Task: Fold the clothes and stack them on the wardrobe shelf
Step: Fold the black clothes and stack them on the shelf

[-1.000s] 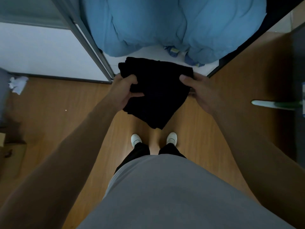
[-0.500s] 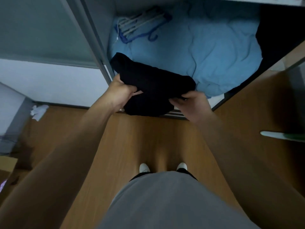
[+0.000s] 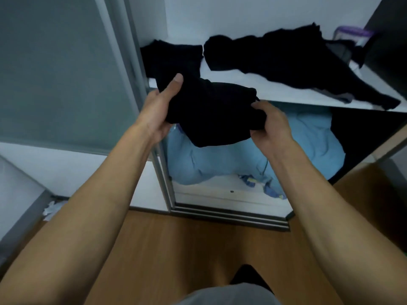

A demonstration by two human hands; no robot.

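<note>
A folded black garment (image 3: 211, 111) hangs between both hands at the front edge of the white wardrobe shelf (image 3: 242, 84). My left hand (image 3: 158, 111) grips its left side, thumb on top. My right hand (image 3: 268, 126) pinches its right edge from below. On the shelf's left end lies a folded black garment (image 3: 174, 58), partly hidden behind the one I hold. A loose, unfolded black garment (image 3: 293, 60) sprawls across the shelf's middle and right.
A light blue quilt (image 3: 220, 159) fills the compartment under the shelf. The grey sliding door (image 3: 61, 73) stands on the left. A purple-lidded box (image 3: 352, 34) sits at the shelf's back right. Wooden floor (image 3: 198, 249) lies below, with crumpled white paper (image 3: 52, 208) at the left.
Both hands have lifted the folded black garment from waist height up to the shelf edge. The view has tilted up, so the shelf with its black clothes has come into sight.
</note>
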